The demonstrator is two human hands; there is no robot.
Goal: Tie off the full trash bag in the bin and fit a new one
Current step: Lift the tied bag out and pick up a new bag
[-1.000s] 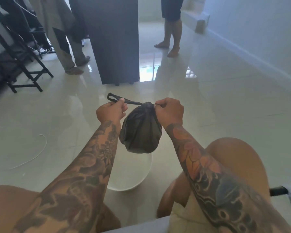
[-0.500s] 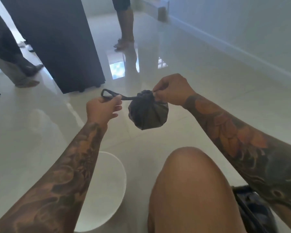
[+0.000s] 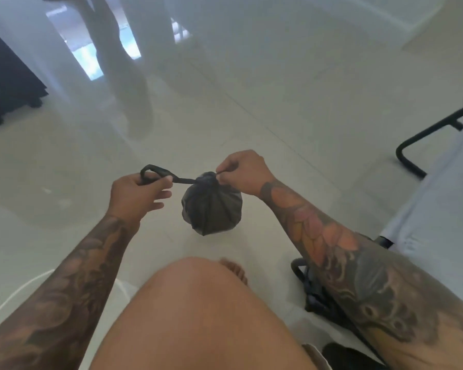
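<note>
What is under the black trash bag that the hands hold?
Only bare tiled floor shows under the black trash bag, which hangs in the air. Its contents are hidden: the neck is gathered shut.

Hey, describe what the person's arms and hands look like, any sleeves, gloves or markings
Both forearms are bare, with no sleeves, and covered wrist to elbow in tattoos. The left hand and right hand wear no gloves; no rings or watch show. The right forearm's tattoo includes orange petal shapes, the left's is darker swirls.
</note>
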